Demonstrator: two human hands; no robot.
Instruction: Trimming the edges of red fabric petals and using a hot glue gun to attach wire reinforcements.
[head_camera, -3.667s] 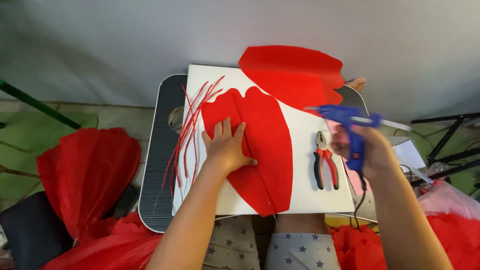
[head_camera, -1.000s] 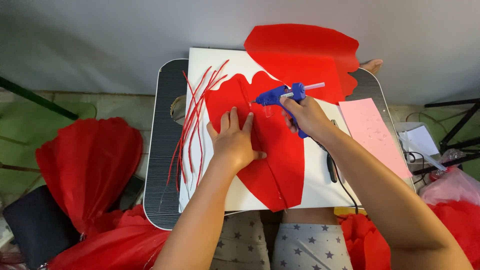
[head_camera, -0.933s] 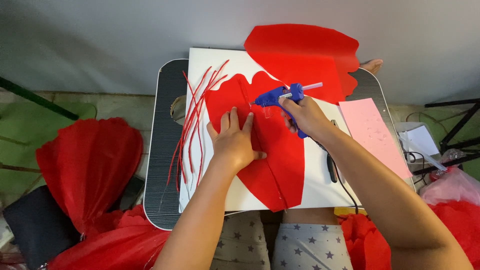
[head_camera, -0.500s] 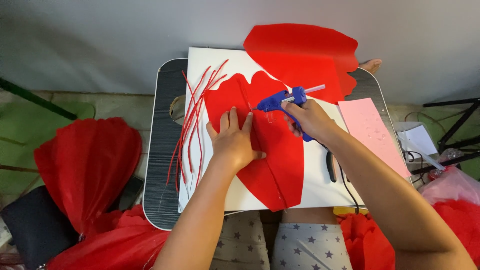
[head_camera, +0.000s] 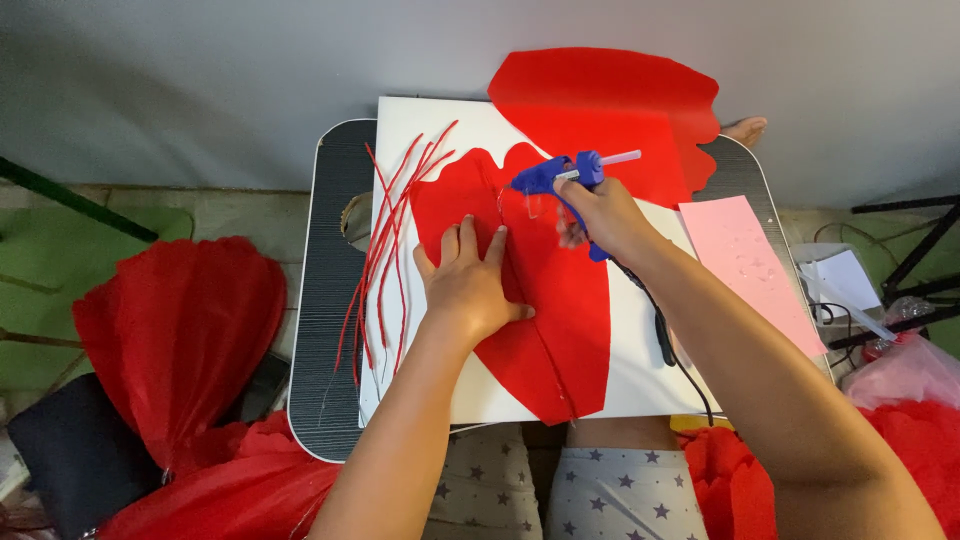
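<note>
Pressing the red petal flat, your left hand lies open; just beside it, your right hand grips the blue glue gun.

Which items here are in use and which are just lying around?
In use: left hand flat on red petal sheet; right hand holding blue glue gun; white board.
Lying about: red wires, pink sheet, second red sheet.

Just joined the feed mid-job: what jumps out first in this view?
The big red petal-shaped sheet on the white board, mid-table, pressed flat by the left hand. The right hand holds a blue glue gun with its nozzle at the sheet's top edge. Thin red strips lie left of it, a pink sheet to the right.
</note>
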